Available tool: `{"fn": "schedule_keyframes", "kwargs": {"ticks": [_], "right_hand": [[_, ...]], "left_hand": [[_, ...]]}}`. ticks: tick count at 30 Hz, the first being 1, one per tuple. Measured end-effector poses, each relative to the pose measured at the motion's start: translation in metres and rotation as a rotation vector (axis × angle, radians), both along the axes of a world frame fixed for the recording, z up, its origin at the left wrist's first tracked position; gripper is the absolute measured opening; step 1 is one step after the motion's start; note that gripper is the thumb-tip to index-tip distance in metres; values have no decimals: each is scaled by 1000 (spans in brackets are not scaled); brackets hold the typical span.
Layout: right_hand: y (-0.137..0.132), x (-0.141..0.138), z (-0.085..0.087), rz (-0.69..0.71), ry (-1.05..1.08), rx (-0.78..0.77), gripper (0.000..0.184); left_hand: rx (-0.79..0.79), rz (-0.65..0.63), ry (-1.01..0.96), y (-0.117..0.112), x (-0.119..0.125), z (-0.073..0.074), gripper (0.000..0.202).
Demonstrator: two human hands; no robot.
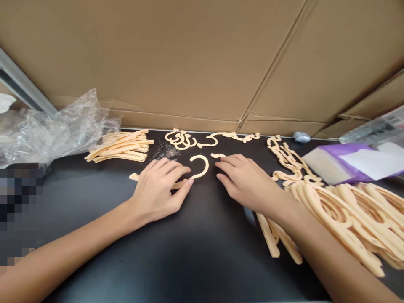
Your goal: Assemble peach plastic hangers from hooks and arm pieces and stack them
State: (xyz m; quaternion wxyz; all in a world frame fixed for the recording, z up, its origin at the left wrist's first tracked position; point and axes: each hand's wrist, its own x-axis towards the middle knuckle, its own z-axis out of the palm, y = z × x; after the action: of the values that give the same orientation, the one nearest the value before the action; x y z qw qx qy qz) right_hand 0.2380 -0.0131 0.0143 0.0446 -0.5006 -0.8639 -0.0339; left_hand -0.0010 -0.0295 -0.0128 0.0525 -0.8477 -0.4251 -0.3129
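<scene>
A peach plastic hanger lies on the black table (189, 252), its round hook (203, 166) sticking out to the right of my left hand (159, 185). That hand covers the hanger's body, fingers over the top and thumb pressed against it just below the hook. My right hand (246, 181) rests flat on the table beside the hook, fingers stretched out and holding nothing. Its fingertips touch a small broken-off peach piece (216, 155). My right forearm lies over a few hangers at the lower right.
A neat stack of hangers (121, 146) sits at the back left beside a crumpled clear plastic bag (53, 128). Loose hooks (181, 139) and scraps (290, 162) line the back. A big hanger pile (347, 214) fills the right. A cardboard wall (202, 63) stands behind; a purple-and-white pack (347, 162) lies far right.
</scene>
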Motion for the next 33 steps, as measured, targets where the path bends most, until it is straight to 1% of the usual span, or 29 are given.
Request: {"fn": "schedule_keyframes", "kwargs": {"ticks": [3,5,6,8,9,11,12,14,17,20,22,25,27,29,31,33], "right_hand": [[-2,-3,-3,51,10,-11,30],[-3,-3,-4,58,4,-20,30],[-3,-3,-4,57,3,-23,30],[-3,-3,-3,52,-4,-33,30],[-3,-2,-3,49,-10,-39,31],[-3,-2,-1,48,-26,-52,32],[-4,-2,0,47,-33,-57,32],[-4,-2,2,46,-38,-61,32],[-5,-2,3,43,-32,-65,32],[-6,-2,4,40,-32,-76,32],[-6,-2,5,40,-40,-85,33],[-6,-1,5,33,-45,-87,32],[-5,-1,5,26,-44,-70,31],[-5,-1,6,20,-32,-50,30],[-5,-3,7,20,17,-25,30],[-6,-5,9,56,123,7,29]], "left_hand": [[-45,17,-106,15,-16,14,32],[-109,136,-162,32,-34,23,30],[-134,205,-137,41,-46,27,24],[-170,326,-11,55,-68,35,18],[-213,348,105,60,-78,38,16],[-247,343,193,64,-94,43,11],[-254,329,233,63,-100,45,12],[-239,319,381,59,-106,48,21],[-188,308,520,53,-107,49,27],[-200,295,538,53,-104,47,24],[-243,282,511,56,-101,45,22],[-281,227,406,61,-92,42,20],[-256,217,310,60,-83,42,17],[-202,216,141,53,-72,45,17],[-174,153,-22,43,-58,50,19],[-198,18,-130,30,-44,54,17]]}}
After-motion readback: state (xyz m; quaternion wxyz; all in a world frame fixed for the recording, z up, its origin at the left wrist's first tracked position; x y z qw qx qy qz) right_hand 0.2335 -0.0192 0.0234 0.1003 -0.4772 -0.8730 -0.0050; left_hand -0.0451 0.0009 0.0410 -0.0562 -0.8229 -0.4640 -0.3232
